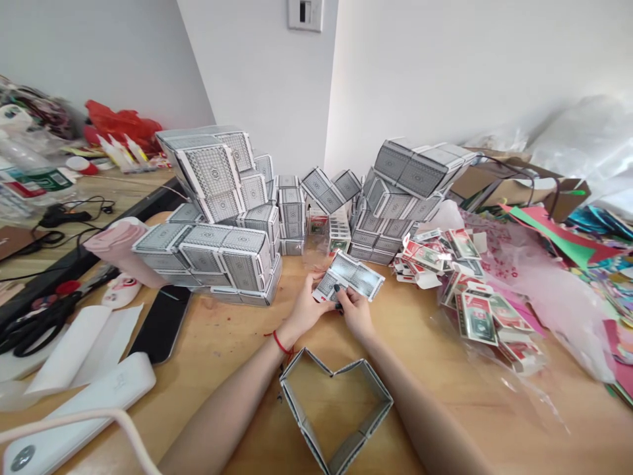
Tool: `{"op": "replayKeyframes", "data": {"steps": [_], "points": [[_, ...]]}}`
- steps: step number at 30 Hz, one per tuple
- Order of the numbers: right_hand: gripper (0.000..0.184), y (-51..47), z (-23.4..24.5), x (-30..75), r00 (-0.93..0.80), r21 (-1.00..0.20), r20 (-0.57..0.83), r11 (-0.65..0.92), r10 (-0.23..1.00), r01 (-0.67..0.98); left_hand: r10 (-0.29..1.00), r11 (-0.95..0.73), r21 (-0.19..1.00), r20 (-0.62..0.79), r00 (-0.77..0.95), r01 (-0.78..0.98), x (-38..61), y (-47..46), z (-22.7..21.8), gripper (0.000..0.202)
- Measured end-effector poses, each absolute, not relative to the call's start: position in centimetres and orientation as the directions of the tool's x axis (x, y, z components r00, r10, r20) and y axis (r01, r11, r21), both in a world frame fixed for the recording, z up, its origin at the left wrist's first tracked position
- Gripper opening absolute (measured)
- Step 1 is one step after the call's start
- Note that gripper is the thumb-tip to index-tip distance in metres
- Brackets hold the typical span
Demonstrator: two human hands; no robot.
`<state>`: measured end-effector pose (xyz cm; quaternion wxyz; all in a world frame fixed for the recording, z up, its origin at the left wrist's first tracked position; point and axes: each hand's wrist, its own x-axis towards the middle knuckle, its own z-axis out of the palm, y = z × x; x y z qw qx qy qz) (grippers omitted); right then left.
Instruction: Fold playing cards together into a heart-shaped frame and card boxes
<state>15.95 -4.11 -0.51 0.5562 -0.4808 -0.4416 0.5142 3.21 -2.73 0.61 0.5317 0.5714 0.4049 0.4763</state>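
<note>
Between both hands, over the middle of the table, is a small panel of joined playing cards (359, 276) with grey patterned backs. My left hand (310, 305) grips its left side, fingers beneath and thumb at the near edge. My right hand (355, 310) pinches the near edge, its dark-nailed thumb lying on the card backs. Nearer to me, between my forearms, a heart-shaped frame of folded cards (368, 429) stands on edge on the tabletop. Behind the hands rise stacked card blocks on the left (222, 254) and on the right (393, 214).
Loose red and green card boxes (477, 316) lie in a heap at the right, beside a crumpled plastic bag (548, 284). On the left are a black phone (161, 323), a white power bank (86, 409) with a cable, black scissors (42, 326) and a paper roll (72, 349).
</note>
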Motion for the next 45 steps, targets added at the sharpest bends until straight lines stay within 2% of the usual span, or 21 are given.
{"op": "replayKeyframes", "data": {"steps": [2,4,10,13,22,33,36,41,45], "points": [[0.03,-4.1,-0.7,16.1,0.047,-0.978,-0.067,-0.056,0.997,-0.203,0.969,-0.096,0.994,0.104,0.225,-0.046,3.3,-2.7,0.8,0.058],[0.031,-4.1,-0.9,16.2,0.036,-0.979,-0.093,-0.085,0.995,-0.188,0.969,-0.087,0.995,0.095,0.226,-0.045,3.3,-2.8,0.9,0.056],[0.029,-3.9,-0.9,16.5,-0.058,-0.998,0.05,0.048,0.997,-0.037,0.965,-0.143,0.99,0.135,0.226,0.018,3.0,-2.8,0.5,0.048],[0.027,-3.8,-0.9,16.5,-0.088,-0.998,0.056,0.056,0.995,-0.005,0.968,-0.13,0.991,0.122,0.219,0.021,2.9,-2.8,0.4,0.048],[0.041,-4.1,-0.4,16.3,-0.009,-0.996,0.052,0.053,0.999,0.073,0.962,-0.089,0.995,0.095,0.256,-0.034,3.4,-2.8,1.2,0.048],[0.059,-4.1,-0.6,16.5,0.098,-1.0,-0.01,-0.01,0.995,-0.005,0.959,-0.137,0.99,0.14,0.245,-0.028,3.1,-2.5,1.4,0.04],[0.053,-4.1,-0.7,16.6,0.035,-1.0,0.005,0.004,0.999,0.02,0.967,-0.104,0.994,0.11,0.23,-0.039,2.9,-2.3,0.9,0.039],[0.032,-4.0,-1.0,16.5,-0.046,-0.996,0.008,0.012,0.999,0.086,0.97,-0.12,0.991,0.128,0.209,-0.053,2.4,-1.9,-0.2,0.037],[0.035,-4.1,-0.9,16.2,-0.006,-0.998,-0.008,-0.008,1.0,0.056,0.965,-0.102,0.989,0.124,0.231,-0.102,2.6,-1.8,-0.2,0.036]]}}
